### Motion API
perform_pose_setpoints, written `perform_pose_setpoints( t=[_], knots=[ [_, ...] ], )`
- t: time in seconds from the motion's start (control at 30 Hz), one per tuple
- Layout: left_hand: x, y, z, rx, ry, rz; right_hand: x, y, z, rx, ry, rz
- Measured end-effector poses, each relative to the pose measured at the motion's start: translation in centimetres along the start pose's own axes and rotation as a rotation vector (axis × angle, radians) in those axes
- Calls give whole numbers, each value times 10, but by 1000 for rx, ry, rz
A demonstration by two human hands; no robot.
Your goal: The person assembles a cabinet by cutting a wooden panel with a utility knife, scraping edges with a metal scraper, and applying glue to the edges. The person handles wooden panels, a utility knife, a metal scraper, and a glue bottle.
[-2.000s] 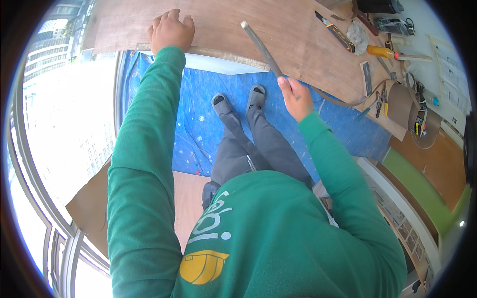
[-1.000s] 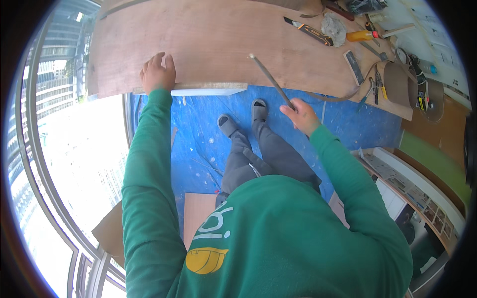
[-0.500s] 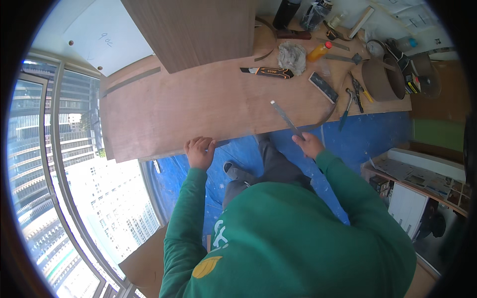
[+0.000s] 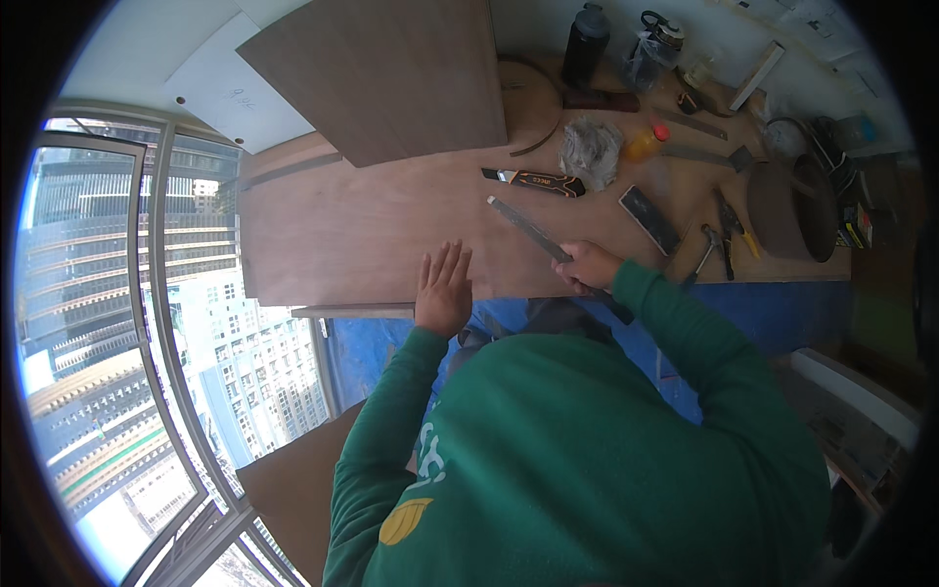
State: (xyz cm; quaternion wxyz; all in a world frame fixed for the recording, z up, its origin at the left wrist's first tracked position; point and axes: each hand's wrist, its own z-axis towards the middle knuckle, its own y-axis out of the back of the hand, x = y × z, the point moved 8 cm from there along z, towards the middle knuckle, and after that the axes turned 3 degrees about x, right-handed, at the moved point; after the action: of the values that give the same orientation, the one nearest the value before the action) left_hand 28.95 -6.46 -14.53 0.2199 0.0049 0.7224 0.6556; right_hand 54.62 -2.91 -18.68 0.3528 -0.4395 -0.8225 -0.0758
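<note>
My right hand [image 4: 590, 267] is wrapped round a long, narrow grey flat file [image 4: 528, 231], whose pale tip points to the far left over the wooden board [image 4: 352, 225]. Its darker end sticks out below my fist. My left hand [image 4: 446, 291] rests at the board's near edge, fingers stretched out flat on the wood and holding nothing. Beyond the file's tip lies a black and orange utility knife [image 4: 534, 182]. Right of my right hand is a dark rectangular block [image 4: 649, 219].
A large brown panel [image 4: 391, 78] stands at the back left. Crumpled plastic [image 4: 590, 152], an orange bottle [image 4: 646, 144], dark bottles [image 4: 585, 47], a hammer [image 4: 706, 249], pliers [image 4: 727, 230] and a coil of brown edging [image 4: 782, 210] crowd the right side. Window [image 4: 98, 293] at left.
My left hand has gone from gripping the board's near edge to lying flat on top. The file has moved up over the board, held farther from its end. My view has shifted.
</note>
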Motion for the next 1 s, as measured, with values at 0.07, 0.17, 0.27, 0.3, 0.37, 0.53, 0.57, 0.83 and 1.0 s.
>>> perform_pose_setpoints(
  t=[0.07,0.17,0.27,0.3,0.37,0.53,0.57,0.83,1.0],
  knots=[
    [-58,1,31,39,-209,-62,11,-11,1,81,-23,62],
    [-91,4,56,100,-347,-121,25,-18,-1,169,-16,87],
    [-58,0,61,108,-208,221,30,-11,-8,236,-31,2],
    [-36,5,58,49,-76,176,31,-7,-12,267,-20,-46],
    [10,8,42,-20,196,126,31,4,-15,281,0,-92],
    [85,0,-23,182,657,-278,28,50,13,101,62,-176],
    [79,7,-31,185,566,-188,35,63,22,-34,169,-416],
    [39,-29,-139,384,291,65,86,83,139,-388,405,-923],
    [88,-70,-275,320,858,-311,110,74,190,-341,286,-1210]
  ],
)
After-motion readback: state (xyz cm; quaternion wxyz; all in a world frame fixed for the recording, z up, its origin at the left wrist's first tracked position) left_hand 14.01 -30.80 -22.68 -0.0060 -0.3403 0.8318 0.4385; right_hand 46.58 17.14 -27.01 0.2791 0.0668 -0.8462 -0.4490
